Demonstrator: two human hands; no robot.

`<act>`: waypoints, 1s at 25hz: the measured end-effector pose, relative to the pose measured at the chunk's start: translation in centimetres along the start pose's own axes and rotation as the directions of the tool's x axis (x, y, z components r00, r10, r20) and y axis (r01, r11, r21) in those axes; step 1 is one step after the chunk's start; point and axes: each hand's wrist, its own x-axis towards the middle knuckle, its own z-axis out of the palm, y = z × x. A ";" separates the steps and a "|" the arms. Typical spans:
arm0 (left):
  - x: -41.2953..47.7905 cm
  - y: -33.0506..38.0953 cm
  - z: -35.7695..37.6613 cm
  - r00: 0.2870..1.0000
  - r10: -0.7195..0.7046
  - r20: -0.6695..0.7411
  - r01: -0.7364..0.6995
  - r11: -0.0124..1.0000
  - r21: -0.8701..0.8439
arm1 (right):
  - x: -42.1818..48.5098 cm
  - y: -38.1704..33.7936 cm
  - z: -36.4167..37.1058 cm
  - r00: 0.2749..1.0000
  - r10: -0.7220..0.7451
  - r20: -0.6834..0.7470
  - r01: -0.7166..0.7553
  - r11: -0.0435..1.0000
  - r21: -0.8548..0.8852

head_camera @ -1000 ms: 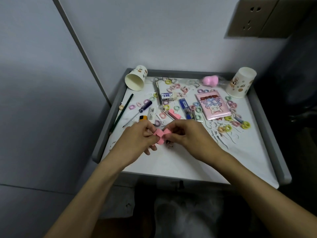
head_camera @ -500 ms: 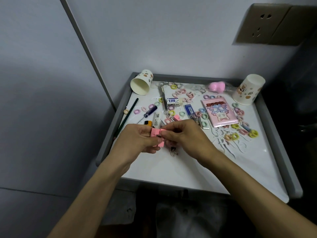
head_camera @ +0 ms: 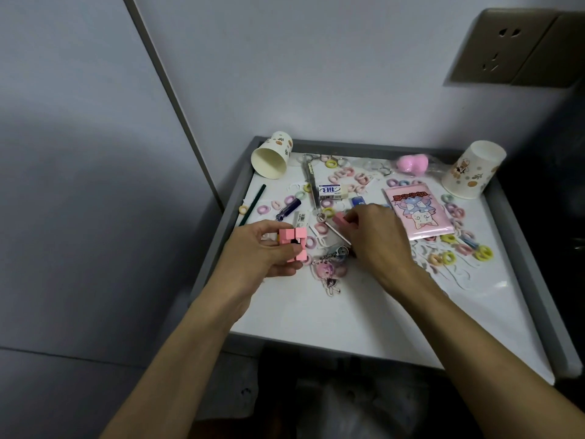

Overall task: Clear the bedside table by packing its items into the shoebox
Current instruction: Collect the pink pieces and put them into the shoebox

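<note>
pink cube cluster (head_camera: 292, 245) is gripped in the curled fingers of the left hand (head_camera: 264, 250) over the left part of the bedside table (head_camera: 226, 217), while a separate pink block (head_camera: 339, 218) is pinched by the right hand (head_camera: 375, 237) amid the clutter.

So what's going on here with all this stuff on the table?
A person is working at a cluttered table. The left hand holds a cluster of pink cubes, and the right hand pinches another pink piece farther back. Rings, cups, an eraser and a pink packet lie scattered around. No shoebox is in view.
</note>
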 end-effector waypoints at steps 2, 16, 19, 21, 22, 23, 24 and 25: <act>0.0 0.1 0.1 1.000 0.002 0.004 -0.002 1.000 -0.029 | -0.3 -0.1 -1.5 0.998 0.045 -0.045 -0.038 0.990 0.134; -0.7 0.2 5.7 0.978 0.047 0.201 -0.011 0.984 -0.176 | -6.0 1.6 -6.3 0.913 -0.135 0.384 -0.284 0.464 0.839; -0.7 0.3 7.1 0.972 0.046 0.231 -0.002 0.983 -0.185 | -6.2 2.7 -7.2 0.934 -0.080 0.350 -0.268 0.492 0.828; -0.7 0.4 8.1 0.969 0.050 0.241 -0.005 0.983 -0.185 | -6.4 3.6 -7.7 0.956 -0.019 0.291 -0.236 0.541 0.808; -0.7 0.4 8.6 0.968 0.052 0.247 -0.005 0.982 -0.187 | -6.5 4.0 -8.0 0.966 0.010 0.259 -0.220 0.562 0.798; -0.7 0.5 9.0 0.966 0.053 0.253 -0.004 0.982 -0.190 | -6.6 4.3 -8.2 0.971 0.028 0.237 -0.209 0.576 0.790; -0.7 0.5 9.4 0.963 0.054 0.262 -0.004 0.982 -0.189 | -6.7 4.7 -8.4 0.974 0.040 0.224 -0.205 0.578 0.790; -0.8 0.5 9.9 0.961 0.055 0.269 -0.006 0.983 -0.181 | -6.8 5.1 -8.7 0.975 0.045 0.219 -0.206 0.566 0.798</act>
